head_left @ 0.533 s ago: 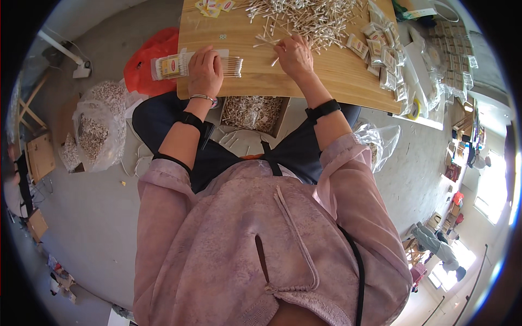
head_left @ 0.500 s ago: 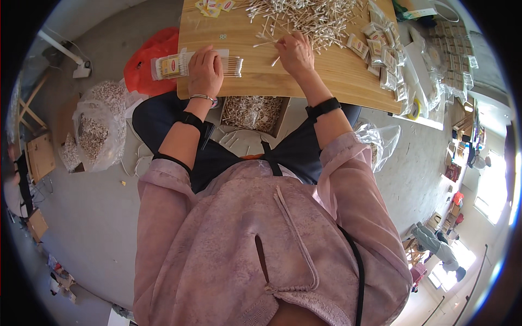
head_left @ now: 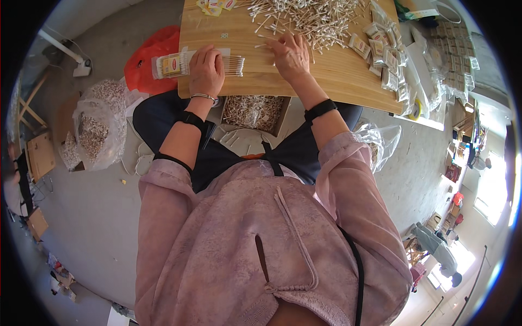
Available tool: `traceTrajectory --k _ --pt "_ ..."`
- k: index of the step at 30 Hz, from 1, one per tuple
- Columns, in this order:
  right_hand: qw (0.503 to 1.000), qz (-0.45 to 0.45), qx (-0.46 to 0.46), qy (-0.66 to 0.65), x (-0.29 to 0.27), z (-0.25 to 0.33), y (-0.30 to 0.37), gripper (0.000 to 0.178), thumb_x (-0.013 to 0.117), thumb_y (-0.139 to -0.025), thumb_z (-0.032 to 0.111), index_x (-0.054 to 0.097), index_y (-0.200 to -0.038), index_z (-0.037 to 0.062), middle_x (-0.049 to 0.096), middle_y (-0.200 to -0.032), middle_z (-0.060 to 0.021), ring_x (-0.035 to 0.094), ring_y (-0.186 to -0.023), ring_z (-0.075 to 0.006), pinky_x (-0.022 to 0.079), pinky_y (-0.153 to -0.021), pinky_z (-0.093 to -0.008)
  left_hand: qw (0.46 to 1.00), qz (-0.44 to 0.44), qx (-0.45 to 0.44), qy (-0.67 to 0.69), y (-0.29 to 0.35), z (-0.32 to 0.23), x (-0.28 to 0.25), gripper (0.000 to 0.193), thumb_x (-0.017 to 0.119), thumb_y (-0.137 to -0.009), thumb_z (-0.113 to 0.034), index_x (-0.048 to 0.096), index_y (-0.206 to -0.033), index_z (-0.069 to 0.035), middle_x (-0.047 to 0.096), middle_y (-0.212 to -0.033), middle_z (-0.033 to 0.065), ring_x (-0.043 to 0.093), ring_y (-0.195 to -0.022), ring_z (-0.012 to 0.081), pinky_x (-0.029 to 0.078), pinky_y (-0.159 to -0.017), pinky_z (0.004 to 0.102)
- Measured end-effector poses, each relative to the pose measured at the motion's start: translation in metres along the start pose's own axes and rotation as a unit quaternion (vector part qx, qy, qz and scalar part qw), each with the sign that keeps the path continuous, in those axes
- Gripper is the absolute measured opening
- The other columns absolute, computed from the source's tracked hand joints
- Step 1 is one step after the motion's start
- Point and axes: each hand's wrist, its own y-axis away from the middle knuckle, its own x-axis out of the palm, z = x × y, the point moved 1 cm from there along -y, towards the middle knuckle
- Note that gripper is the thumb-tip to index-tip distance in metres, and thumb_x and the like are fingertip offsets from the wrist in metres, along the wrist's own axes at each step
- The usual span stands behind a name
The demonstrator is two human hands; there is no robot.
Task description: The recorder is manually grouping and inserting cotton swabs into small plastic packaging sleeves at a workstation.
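Observation:
My left hand (head_left: pixel 205 71) is closed over a clear packet of cotton swabs (head_left: pixel 172 65) at the table's left front. A row of swabs (head_left: pixel 234 66) sticks out to the right from under its fingers. At the near edge of a loose heap of cotton swabs (head_left: pixel 310 20), my right hand (head_left: pixel 292 58) has its fingers bent and drawn together on a few swabs. Its fingertips partly hide what they hold.
Filled packets (head_left: pixel 383 54) lie along the right side of the wooden table (head_left: pixel 326 81). Yellow-and-white cards (head_left: pixel 215 6) are at its far left. A red bag (head_left: pixel 152 60) hangs at the left edge. Below stands a box of swabs (head_left: pixel 253 113); bagged swabs (head_left: pixel 98 127) are on the floor.
My right hand has shifted slightly left and nearer, with its fingers on swabs at the heap's edge. My left hand stays on the packet.

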Motion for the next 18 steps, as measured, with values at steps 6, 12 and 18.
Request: traceTrajectory --k 6,12,18 --pt "0.996 0.031 0.053 -0.064 -0.006 0.006 0.017 0.011 0.06 -0.078 0.009 0.067 -0.085 0.0126 0.057 -0.093 -0.0061 0.052 -0.095 -0.0273 0.043 -0.083 -0.0375 1.0 -0.001 -0.008 0.005 0.001 0.0 -0.001 0.006 0.059 -0.084 -0.009 0.058 -0.09 -0.008 0.061 -0.106 0.0093 0.055 -0.103 0.0291 0.043 -0.091 0.0399" --pt "0.971 0.031 0.164 -0.169 -0.027 -0.011 0.043 0.014 0.066 -0.076 0.012 0.066 -0.089 0.0062 0.059 -0.093 -0.0094 0.056 -0.092 -0.0277 0.046 -0.081 -0.0376 1.0 0.001 -0.008 0.0 0.001 0.0 -0.004 0.008 0.059 -0.086 -0.009 0.059 -0.093 -0.007 0.062 -0.109 0.0101 0.056 -0.104 0.0304 0.044 -0.09 0.0409" --pt "0.976 0.044 0.151 -0.149 -0.028 -0.008 0.05 0.02 0.07 -0.074 0.015 0.066 -0.092 0.0068 0.059 -0.096 -0.0097 0.055 -0.097 -0.028 0.046 -0.084 -0.0376 1.0 0.002 0.003 0.004 -0.002 -0.001 -0.004 0.008 0.059 -0.085 -0.008 0.058 -0.093 -0.007 0.061 -0.109 0.011 0.055 -0.103 0.0319 0.044 -0.09 0.0419"
